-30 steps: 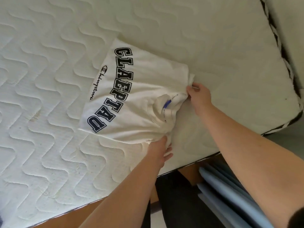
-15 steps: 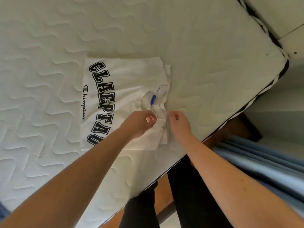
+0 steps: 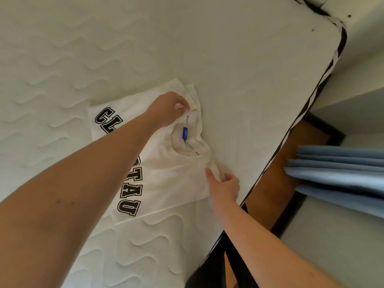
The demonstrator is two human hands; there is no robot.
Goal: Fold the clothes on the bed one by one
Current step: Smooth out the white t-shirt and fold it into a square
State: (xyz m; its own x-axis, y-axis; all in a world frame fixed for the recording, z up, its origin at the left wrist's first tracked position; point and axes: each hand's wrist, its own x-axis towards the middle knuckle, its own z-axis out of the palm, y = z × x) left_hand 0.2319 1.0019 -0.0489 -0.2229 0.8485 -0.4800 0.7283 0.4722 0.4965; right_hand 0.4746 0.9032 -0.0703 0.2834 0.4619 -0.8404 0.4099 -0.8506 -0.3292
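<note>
Item: white cotton T-shirt with black block lettering [image 3: 166, 173], lying flat and partly folded on the bed, at about 6 o'clock from picture centre, near the mattress's right-hand edge. Neck opening with blue label [image 3: 185, 133] faces up at the shirt's 2 o'clock end.

Left hand [image 3: 168, 110]: at the shirt's 12 o'clock corner, fingers [image 3: 182, 103] curled and pinching the cloth by the collar.

Right hand [image 3: 225, 183]: at the shirt's 4 o'clock edge, thumb and fingers pinching the shoulder fabric just below the collar.

Step in hand, as judged: squaring the collar end before the next fold. To do it well, both pinches should draw the cloth taut and level, the bunched fabric beside the neck should be smoothed flat, and the two corners should be carried over together so edges meet and the lettering stays unwrinkled. Slack between the hands would likely leave a crease.

Surface: white quilted mattress with wavy stitching [image 3: 62, 59], dark piping along its edge [image 3: 307, 109] from 1 o'clock to 5 o'clock.

Room: brown wooden bed frame [image 3: 276, 183] at 4 o'clock; pale blue pleated curtain [image 3: 340, 175] at 3 to 4 o'clock; pale wall beyond, at 1 o'clock.
</note>
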